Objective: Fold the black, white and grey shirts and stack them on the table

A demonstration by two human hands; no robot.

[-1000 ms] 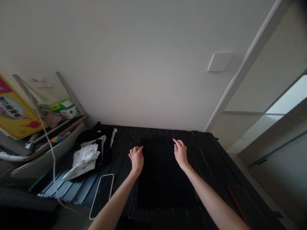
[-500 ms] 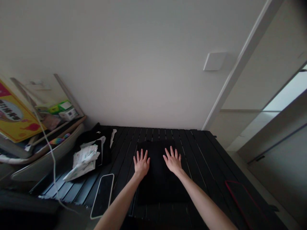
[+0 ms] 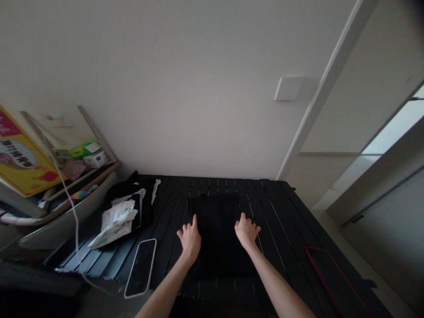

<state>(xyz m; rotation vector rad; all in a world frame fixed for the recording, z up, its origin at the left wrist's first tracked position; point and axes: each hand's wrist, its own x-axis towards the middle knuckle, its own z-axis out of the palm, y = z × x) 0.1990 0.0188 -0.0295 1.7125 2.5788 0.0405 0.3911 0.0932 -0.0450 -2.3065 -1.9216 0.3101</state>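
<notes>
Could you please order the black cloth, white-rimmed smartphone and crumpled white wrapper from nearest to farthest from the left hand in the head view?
Left hand:
1. Black cloth, touching, rightward.
2. White-rimmed smartphone, lower left.
3. Crumpled white wrapper, farther left.

Black slatted table (image 3: 281,221): folded black cloth (image 3: 217,251) mid-table, phone (image 3: 141,268) left of it, crumpled white wrapper (image 3: 115,225) on dark clothes (image 3: 127,190), red-edged black case (image 3: 331,282) right.

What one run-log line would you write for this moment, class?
left hand: at edge of black folded cloth | right hand: at its other edge | under it: black slatted table | beside: smartphone
</notes>
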